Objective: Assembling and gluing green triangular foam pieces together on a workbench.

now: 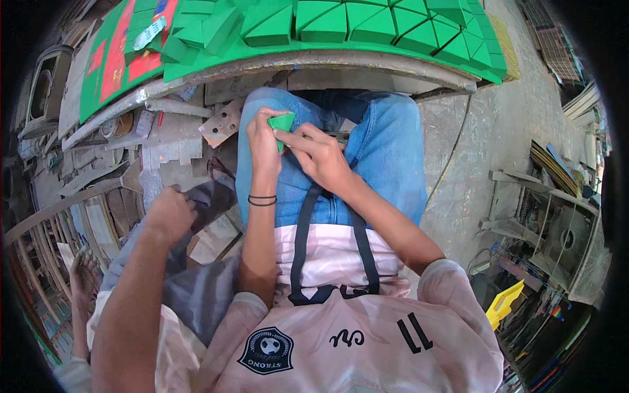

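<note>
Here the left hand (pixel 264 139) is curled nearly shut, its fingertips pinching the left edge of a small green folded paper piece (pixel 283 123), shaped like a triangle. The right hand (pixel 319 156) is also mostly closed, its thumb and forefinger pressed on the lower right side of the same piece. The piece sits above the lap in blue jeans (pixel 386 147), just below the near edge of the table (pixel 367 65), and both hands meet on it.

A second person's hand (pixel 169 213) is lower left of the green piece, loosely fisted and resting on a knee in grey cloth; what it grips, if anything, cannot be made out.

The table's near edge is a curved grey lip running above the piece from left to right. Between that lip and the hands there is only a narrow gap. Right of the jeans, bare concrete floor (pixel 498 124) lies open as far as a metal rack (pixel 557 216).

On the table, directly above the piece, rows of green folded paper wedges (pixel 367 23) lie packed side by side. Up and to the left of the piece lies a flat green sheet with red rectangular panels (pixel 118 59). A yellow plastic object (pixel 503 302) stands far down to the right of the piece.
</note>
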Available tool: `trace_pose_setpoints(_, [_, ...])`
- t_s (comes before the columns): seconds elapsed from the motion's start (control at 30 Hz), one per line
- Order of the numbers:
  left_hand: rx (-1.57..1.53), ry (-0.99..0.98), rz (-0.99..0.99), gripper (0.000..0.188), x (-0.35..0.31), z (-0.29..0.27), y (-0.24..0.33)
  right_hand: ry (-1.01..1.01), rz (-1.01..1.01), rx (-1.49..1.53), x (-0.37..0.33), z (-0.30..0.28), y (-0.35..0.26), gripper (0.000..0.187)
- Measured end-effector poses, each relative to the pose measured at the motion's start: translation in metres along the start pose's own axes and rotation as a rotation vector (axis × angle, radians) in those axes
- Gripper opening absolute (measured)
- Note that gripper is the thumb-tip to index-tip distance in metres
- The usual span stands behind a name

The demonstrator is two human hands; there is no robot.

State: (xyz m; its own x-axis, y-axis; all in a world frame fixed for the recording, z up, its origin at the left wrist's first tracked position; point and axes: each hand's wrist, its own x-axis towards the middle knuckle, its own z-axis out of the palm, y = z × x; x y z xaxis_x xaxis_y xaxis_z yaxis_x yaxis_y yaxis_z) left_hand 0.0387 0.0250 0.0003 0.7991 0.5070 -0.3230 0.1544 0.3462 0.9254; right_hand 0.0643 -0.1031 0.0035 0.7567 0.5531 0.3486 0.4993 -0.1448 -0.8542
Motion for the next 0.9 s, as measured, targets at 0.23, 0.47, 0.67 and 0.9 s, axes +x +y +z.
trace_pose_setpoints(0.23, [0.092, 0.046, -0.001, 0.033, 0.003, -0.009, -0.02, 0.051, -0.044, 0.007, -0.005, 0.003, 0.003, 0.03])
trace_pose_setpoints(0.47, [0.027, 0.008, -0.039, 0.027, 0.01, -0.006, -0.019, 0.051, -0.041, 0.006, -0.002, -0.005, 0.0, 0.031])
trace_pose_setpoints(0.67, [0.016, -0.035, -0.049, 0.029, 0.004, -0.001, -0.011, 0.055, -0.068, 0.075, -0.001, -0.006, -0.004, 0.034])
trace_pose_setpoints(0.9, [0.039, -0.048, -0.046, 0.029, 0.007, -0.002, -0.011, -0.059, 0.088, 0.0, -0.001, -0.005, 0.0, 0.032])
